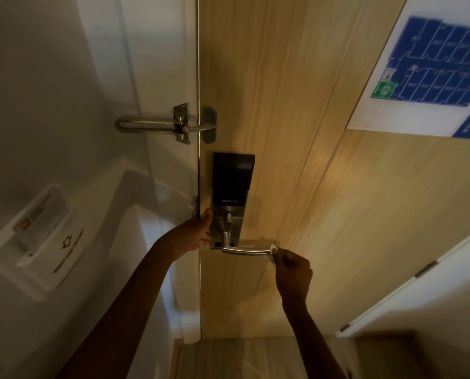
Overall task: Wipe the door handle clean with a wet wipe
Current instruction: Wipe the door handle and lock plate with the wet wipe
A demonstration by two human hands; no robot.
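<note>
Pinching the soft wet wipe [273,251], the right hand [294,272] presses it on the tip of the stiff, smooth door handle [246,250]; the left hand [198,232] grips the door edge [200,187].

A swing-bar door guard [168,124] of brushed metal sits high on the white door frame [170,64], its loop lying flat to the left and its latch arm reaching across the gap onto the wooden door [283,105]. Below it, a black smart lock panel [232,179] is mounted on the door near the edge. Up at the right, a blue floor plan sheet [430,75] with a small green square is fixed to the door; its print is too blurred to read. On the white wall at left hangs a card holder [41,239] with what looks like a card slotted in and an arrow printed beneath. A second white door with hinges [425,269] stands at the lower right.
</note>
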